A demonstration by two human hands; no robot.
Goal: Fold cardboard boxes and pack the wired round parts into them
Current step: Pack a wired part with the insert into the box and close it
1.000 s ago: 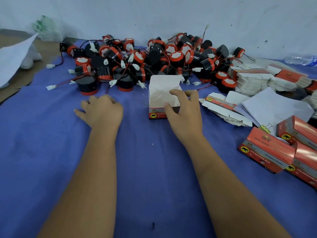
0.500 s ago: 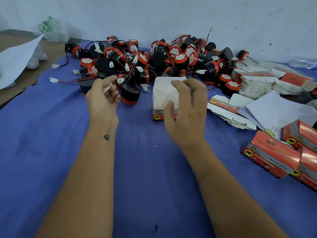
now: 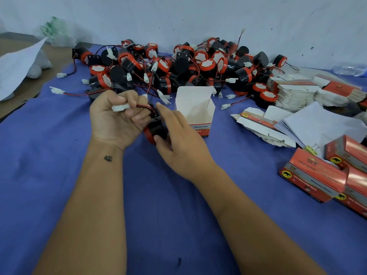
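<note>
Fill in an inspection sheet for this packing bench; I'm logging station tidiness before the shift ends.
Surface: blue cloth covers the bench.
Job's things: open box upright; round part held in both hands; part pile behind; closed boxes at right.
Clutter: flat box stacks, white paper sheets, plastic bag.
Hands: left hand grips the white connector; right hand holds the part.
Cables: red-black wires tangled through the pile.
Surroundings: white wall.
</note>
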